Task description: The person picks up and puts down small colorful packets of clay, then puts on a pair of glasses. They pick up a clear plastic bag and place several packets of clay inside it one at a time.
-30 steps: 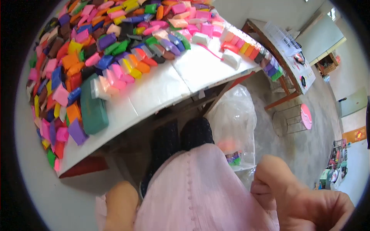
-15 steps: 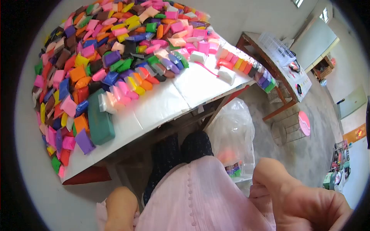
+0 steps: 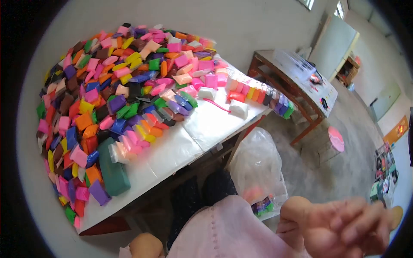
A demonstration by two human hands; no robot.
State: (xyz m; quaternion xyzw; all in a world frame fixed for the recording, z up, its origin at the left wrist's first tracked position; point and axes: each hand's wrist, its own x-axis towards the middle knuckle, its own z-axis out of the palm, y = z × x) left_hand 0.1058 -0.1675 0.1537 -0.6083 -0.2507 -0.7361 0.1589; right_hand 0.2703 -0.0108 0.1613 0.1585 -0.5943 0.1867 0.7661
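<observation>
At the lower right is my right hand (image 3: 348, 225), blurred, its fingers loosely bent and apart with nothing visible in them. My left hand is out of view; only my left arm (image 3: 146, 246) shows at the bottom edge. A large heap of colourful wrapped packets (image 3: 107, 94) covers much of the white table (image 3: 172, 157). By the heap's near side lies a dark green case (image 3: 112, 172). White blocks (image 3: 238, 109) and a thin pink strip (image 3: 216, 105) lie near the table's right end, beside a row of coloured packets (image 3: 260, 95). Neither hand touches them.
A clear plastic bag (image 3: 254, 161) with coloured packets stands beside the table. Beyond it are a second table (image 3: 297, 81) with a clear basket (image 3: 294, 62), and a pink-topped stool (image 3: 335, 138). More goods (image 3: 384, 170) stand at the far right.
The view has shifted, so the table and heap sit lower in it. My right hand has turned and lifted, its fingers now showing. Less of my left arm shows.
</observation>
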